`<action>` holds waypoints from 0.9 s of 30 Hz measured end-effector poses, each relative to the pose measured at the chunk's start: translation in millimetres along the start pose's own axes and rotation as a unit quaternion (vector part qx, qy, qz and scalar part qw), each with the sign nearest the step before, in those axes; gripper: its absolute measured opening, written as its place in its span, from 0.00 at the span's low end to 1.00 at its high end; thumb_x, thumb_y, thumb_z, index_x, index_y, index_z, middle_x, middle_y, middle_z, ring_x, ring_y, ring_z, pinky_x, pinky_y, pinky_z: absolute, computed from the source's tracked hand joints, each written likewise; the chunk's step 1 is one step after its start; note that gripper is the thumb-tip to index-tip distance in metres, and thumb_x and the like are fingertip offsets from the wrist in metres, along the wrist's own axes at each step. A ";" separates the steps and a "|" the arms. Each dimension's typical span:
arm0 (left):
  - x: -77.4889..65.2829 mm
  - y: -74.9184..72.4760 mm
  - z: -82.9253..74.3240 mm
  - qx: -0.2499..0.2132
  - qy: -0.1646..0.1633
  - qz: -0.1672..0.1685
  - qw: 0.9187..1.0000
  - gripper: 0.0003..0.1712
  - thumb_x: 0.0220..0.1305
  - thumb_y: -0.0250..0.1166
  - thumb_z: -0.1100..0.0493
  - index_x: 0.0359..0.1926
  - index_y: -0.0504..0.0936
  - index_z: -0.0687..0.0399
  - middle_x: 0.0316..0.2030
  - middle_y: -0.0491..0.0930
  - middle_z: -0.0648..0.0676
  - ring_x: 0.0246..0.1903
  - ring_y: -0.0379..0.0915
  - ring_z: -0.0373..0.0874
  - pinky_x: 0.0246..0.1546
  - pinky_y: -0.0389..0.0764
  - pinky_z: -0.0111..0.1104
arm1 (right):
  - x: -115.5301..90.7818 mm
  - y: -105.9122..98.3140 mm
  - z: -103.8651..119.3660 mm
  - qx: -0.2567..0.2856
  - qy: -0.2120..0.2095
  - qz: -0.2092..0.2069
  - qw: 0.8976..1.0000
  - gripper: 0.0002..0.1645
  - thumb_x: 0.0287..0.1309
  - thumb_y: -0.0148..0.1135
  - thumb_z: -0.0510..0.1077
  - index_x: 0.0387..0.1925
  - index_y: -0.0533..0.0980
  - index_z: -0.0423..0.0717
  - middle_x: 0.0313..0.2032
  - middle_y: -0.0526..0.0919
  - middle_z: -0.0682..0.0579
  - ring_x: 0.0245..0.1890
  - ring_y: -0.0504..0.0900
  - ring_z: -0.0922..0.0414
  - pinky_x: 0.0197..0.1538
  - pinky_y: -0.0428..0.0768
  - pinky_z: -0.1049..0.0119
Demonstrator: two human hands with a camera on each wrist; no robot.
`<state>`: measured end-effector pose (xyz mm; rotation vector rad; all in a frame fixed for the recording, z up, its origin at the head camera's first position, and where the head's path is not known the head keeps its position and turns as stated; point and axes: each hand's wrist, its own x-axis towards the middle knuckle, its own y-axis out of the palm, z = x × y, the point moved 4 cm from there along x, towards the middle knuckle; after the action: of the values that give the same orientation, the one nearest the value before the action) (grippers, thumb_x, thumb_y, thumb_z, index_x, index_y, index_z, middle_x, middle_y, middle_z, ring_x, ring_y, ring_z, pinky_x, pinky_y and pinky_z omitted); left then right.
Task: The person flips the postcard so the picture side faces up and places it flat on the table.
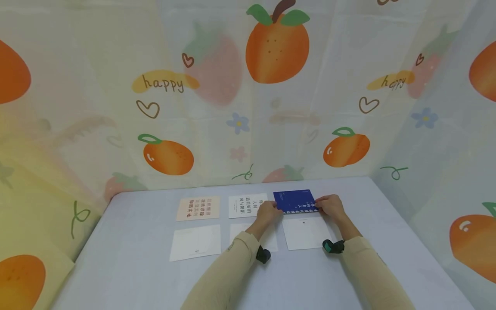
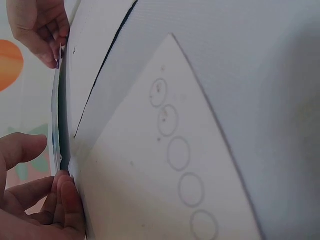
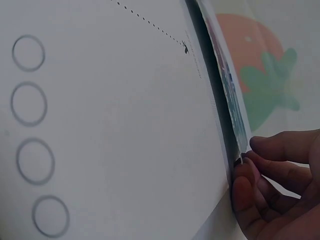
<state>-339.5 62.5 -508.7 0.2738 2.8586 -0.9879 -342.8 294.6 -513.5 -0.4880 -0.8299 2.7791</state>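
Observation:
A dark blue postcard (image 1: pixel 294 201) with white lettering lies at the back right of the card layout, its near edge close over the tabletop. At its near left corner is my left hand (image 1: pixel 270 212), gripping the edge with curled fingers. My right hand (image 1: pixel 332 206) pinches the near right corner between thumb and fingers. Seen from the right wrist, the thin card edge (image 3: pixel 231 95) runs into that pinch. A white card (image 1: pixel 306 233) lies just in front of the blue one. Under my left forearm another white card (image 2: pixel 145 165), marked with a row of circles, is partly hidden.
To the left lie a cream card (image 1: pixel 198 208) with red and brown lettering, a white card (image 1: pixel 242 206) with dark lettering, and a blank-looking white card (image 1: pixel 195 242). The white table (image 1: pixel 128 258) meets a fruit-patterned curtain (image 1: pixel 217 142) at the back.

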 end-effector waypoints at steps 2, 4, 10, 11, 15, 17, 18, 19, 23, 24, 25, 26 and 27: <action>0.4 -0.3 0.1 0.002 0.002 -0.001 1.000 0.27 0.57 0.65 0.61 0.57 0.77 0.69 0.53 0.81 0.65 0.54 0.77 0.55 0.59 0.76 0.43 | 0.8 0.5 -0.1 -0.002 -0.002 0.000 1.000 0.17 0.60 0.58 0.37 0.49 0.79 0.30 0.40 0.82 0.38 0.31 0.76 0.55 0.31 0.74 0.71; 1.1 -0.1 0.4 0.004 0.005 -0.001 1.000 0.26 0.58 0.65 0.61 0.57 0.77 0.70 0.52 0.81 0.65 0.53 0.78 0.55 0.58 0.77 0.43 | 1.6 0.8 -0.6 -0.004 -0.003 -0.001 1.000 0.17 0.60 0.58 0.37 0.48 0.79 0.30 0.40 0.82 0.38 0.30 0.76 0.55 0.31 0.74 0.71; 2.9 1.2 1.8 0.008 0.006 0.001 1.000 0.26 0.58 0.65 0.61 0.57 0.77 0.69 0.52 0.82 0.64 0.53 0.78 0.54 0.57 0.77 0.42 | 1.6 0.9 -1.9 -0.006 0.001 -0.001 1.000 0.16 0.60 0.59 0.37 0.48 0.79 0.31 0.40 0.83 0.38 0.31 0.76 0.54 0.31 0.75 0.71; 3.0 1.2 1.8 0.008 0.007 0.000 1.000 0.26 0.58 0.65 0.61 0.57 0.77 0.69 0.51 0.82 0.63 0.52 0.78 0.54 0.57 0.77 0.42 | 1.5 0.8 -1.8 -0.005 0.000 0.000 1.000 0.16 0.60 0.59 0.37 0.48 0.79 0.31 0.40 0.83 0.38 0.31 0.77 0.54 0.31 0.75 0.71; 2.9 1.2 2.1 0.006 0.009 -0.002 1.000 0.27 0.57 0.65 0.61 0.57 0.77 0.69 0.48 0.83 0.63 0.47 0.78 0.51 0.55 0.78 0.41 | 0.2 -0.1 -0.1 -0.004 -0.006 0.002 1.000 0.17 0.60 0.59 0.37 0.48 0.79 0.30 0.40 0.83 0.38 0.31 0.76 0.55 0.31 0.75 0.71; 2.7 1.1 2.2 0.007 0.010 -0.004 1.000 0.27 0.57 0.65 0.61 0.57 0.77 0.69 0.46 0.83 0.62 0.45 0.78 0.50 0.53 0.79 0.40 | -0.6 -0.7 1.2 -0.003 -0.009 0.004 1.000 0.17 0.60 0.59 0.37 0.48 0.79 0.30 0.40 0.83 0.38 0.30 0.76 0.55 0.31 0.75 0.71; 2.6 1.0 2.3 0.007 0.011 -0.004 1.000 0.27 0.57 0.65 0.61 0.57 0.77 0.69 0.45 0.84 0.62 0.44 0.77 0.49 0.53 0.79 0.39 | -0.9 -0.9 1.6 -0.002 -0.010 0.004 1.000 0.17 0.60 0.59 0.37 0.48 0.79 0.30 0.39 0.83 0.38 0.30 0.76 0.56 0.31 0.75 0.71; 2.5 0.8 2.4 0.007 0.011 -0.004 1.000 0.26 0.57 0.65 0.61 0.57 0.77 0.69 0.45 0.84 0.61 0.43 0.77 0.48 0.51 0.79 0.39 | -1.2 -1.1 2.0 0.000 -0.011 0.005 1.000 0.17 0.60 0.59 0.37 0.48 0.79 0.30 0.39 0.83 0.39 0.29 0.76 0.56 0.31 0.75 0.71; 1.4 -0.1 2.6 -0.007 0.008 -0.008 1.000 0.26 0.58 0.65 0.61 0.56 0.78 0.69 0.39 0.83 0.59 0.36 0.75 0.45 0.41 0.79 0.33 | -1.5 -1.3 1.4 0.002 -0.012 0.006 1.000 0.17 0.60 0.58 0.37 0.47 0.79 0.30 0.38 0.83 0.39 0.29 0.76 0.56 0.31 0.75 0.71; 1.5 -0.4 2.9 -0.012 0.008 -0.009 1.000 0.25 0.58 0.65 0.61 0.56 0.78 0.69 0.38 0.83 0.59 0.34 0.75 0.44 0.37 0.78 0.31 | -1.3 -1.2 0.9 0.004 -0.011 0.006 1.000 0.17 0.61 0.58 0.37 0.48 0.79 0.30 0.38 0.83 0.39 0.29 0.76 0.56 0.31 0.76 0.71; 1.6 -0.9 3.2 -0.016 0.007 -0.011 1.000 0.25 0.58 0.65 0.61 0.56 0.78 0.69 0.39 0.84 0.59 0.35 0.75 0.44 0.37 0.78 0.31 | -0.7 -0.9 0.3 0.006 -0.010 0.007 1.000 0.17 0.61 0.58 0.38 0.48 0.79 0.30 0.38 0.83 0.39 0.30 0.76 0.55 0.31 0.76 0.71; 1.8 -0.9 3.7 -0.023 0.007 -0.011 1.000 0.25 0.58 0.64 0.61 0.56 0.78 0.69 0.40 0.84 0.59 0.35 0.76 0.44 0.36 0.78 0.30 | -0.4 -0.8 -0.2 0.007 -0.009 0.006 1.000 0.16 0.62 0.57 0.38 0.48 0.79 0.30 0.38 0.83 0.39 0.30 0.77 0.55 0.32 0.76 0.71; 2.1 -0.8 4.3 -0.027 0.006 -0.012 1.000 0.24 0.58 0.64 0.61 0.56 0.78 0.69 0.40 0.84 0.60 0.35 0.76 0.44 0.36 0.78 0.30 | -0.3 -0.5 -0.5 0.008 -0.009 0.005 1.000 0.17 0.62 0.57 0.38 0.48 0.78 0.31 0.38 0.83 0.39 0.31 0.77 0.54 0.31 0.76 0.72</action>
<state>-341.6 59.5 -511.9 0.2435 2.9013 -0.9133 -342.3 295.2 -513.5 -0.4673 -0.8097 2.8002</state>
